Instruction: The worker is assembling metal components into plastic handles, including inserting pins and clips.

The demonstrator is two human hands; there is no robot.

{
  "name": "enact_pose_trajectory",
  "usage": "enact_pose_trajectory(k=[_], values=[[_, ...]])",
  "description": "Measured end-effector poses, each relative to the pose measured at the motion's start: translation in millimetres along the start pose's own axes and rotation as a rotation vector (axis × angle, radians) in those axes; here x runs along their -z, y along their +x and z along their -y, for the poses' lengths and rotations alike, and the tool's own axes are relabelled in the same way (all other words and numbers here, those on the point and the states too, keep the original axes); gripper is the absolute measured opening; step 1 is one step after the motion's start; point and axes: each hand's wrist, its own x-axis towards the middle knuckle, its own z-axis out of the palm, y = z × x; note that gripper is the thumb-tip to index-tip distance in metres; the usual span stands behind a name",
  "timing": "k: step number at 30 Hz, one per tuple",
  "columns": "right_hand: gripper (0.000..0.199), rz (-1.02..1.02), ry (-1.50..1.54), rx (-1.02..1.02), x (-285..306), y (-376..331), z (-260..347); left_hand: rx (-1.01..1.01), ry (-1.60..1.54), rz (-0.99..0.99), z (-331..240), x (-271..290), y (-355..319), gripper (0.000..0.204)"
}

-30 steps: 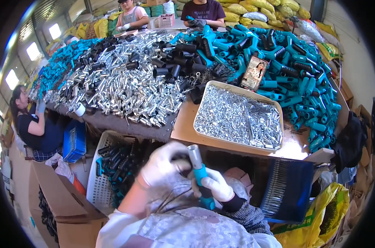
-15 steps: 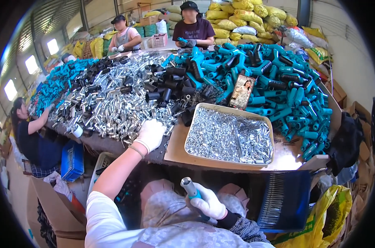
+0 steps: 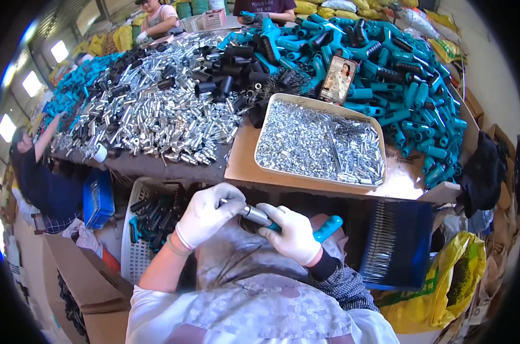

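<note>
In my white-gloved right hand (image 3: 291, 234) is a teal tool handle (image 3: 329, 227) with a silver metal tube (image 3: 256, 217) at its front end. The fingers wrap around it, and its rounded rear end sticks out to the right. My left hand (image 3: 205, 213), also gloved, is closed in a pinch at the tube's open end. A small metal part (image 3: 223, 202) shows between its thumb and fingers, mostly covered. Both hands meet above my lap, in front of the table edge.
Ahead lie a heap of silver metal sleeves (image 3: 174, 123), black sleeves (image 3: 228, 77) and teal handles (image 3: 409, 92). A tray (image 3: 261, 163) of small metal parts stands on cardboard, a phone (image 3: 337, 80) behind it. Below are a white basket (image 3: 135, 252) and a blue bin (image 3: 412, 252). Co-workers stand around.
My left hand has come back from the metal heap to the tube's end. The right hand has raised the handle and tilted it toward the left hand. The view has tipped downward.
</note>
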Motion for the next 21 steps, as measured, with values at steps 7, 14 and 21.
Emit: enact_pose_trajectory(k=[7,14,21], values=[[0.053,0.033,-0.319,0.111,-11,-19,-1,0.130,0.042,0.038,23,-14,-34,0.022],[0.044,0.319,-0.051,0.019,7,-22,-9,-0.136,0.241,0.048,23,-26,-49,0.014],[0.041,0.577,0.565,0.045,15,-12,-32,-0.609,0.444,0.242,4,-13,-42,0.024]])
